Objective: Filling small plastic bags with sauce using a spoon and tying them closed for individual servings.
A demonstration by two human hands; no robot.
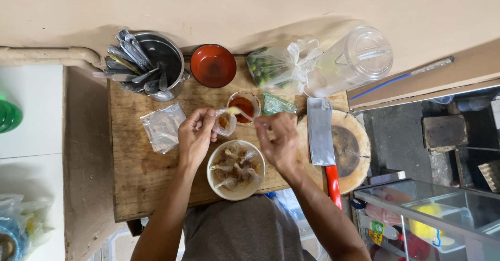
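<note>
Carefully, the left hand (pixel 195 133) holds a small sauce bag (pixel 225 123) open while the right hand (pixel 278 141) pinches a spoon (pixel 238 111); steadying the bag over the white bowl (pixel 235 170) should help.

We reach both bare forearms forward from the bottom of the view, elbows apart, wrists drawing in toward each other. Our left hand (pixel 195 135) is raised with its fingers curled and thumb pinched against the fingertips. Our right hand (pixel 279 138) sits just beside it, knuckles up, fingers bent in a pinch.
</note>
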